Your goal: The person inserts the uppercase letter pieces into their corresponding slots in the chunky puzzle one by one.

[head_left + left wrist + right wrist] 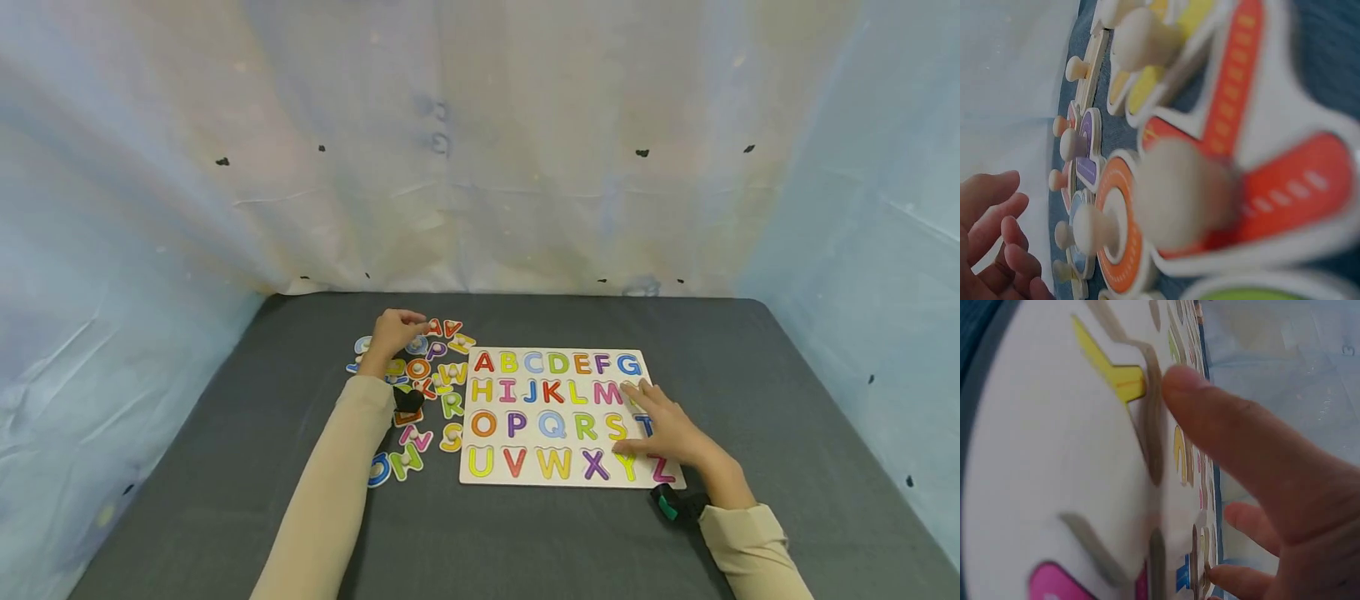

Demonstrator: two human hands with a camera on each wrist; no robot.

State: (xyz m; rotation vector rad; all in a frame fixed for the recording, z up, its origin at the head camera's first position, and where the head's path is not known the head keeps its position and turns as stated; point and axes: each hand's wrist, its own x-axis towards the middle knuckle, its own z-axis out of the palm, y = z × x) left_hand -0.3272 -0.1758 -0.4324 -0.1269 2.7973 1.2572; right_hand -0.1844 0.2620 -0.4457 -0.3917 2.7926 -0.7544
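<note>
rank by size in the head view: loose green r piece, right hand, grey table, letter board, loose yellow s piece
1. Grey table
2. Letter board
3. Right hand
4. Loose green R piece and loose yellow S piece: too alike to rank

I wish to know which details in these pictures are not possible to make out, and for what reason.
Head view: part of the blue T, covered by the right grip.
Head view: the letter on the orange-brown piece, partly hidden by the black wrist device.
Left wrist view: the middle of the red piece, behind its blurred knob.
Left wrist view: the green piece, cut off by the bottom edge.
</note>
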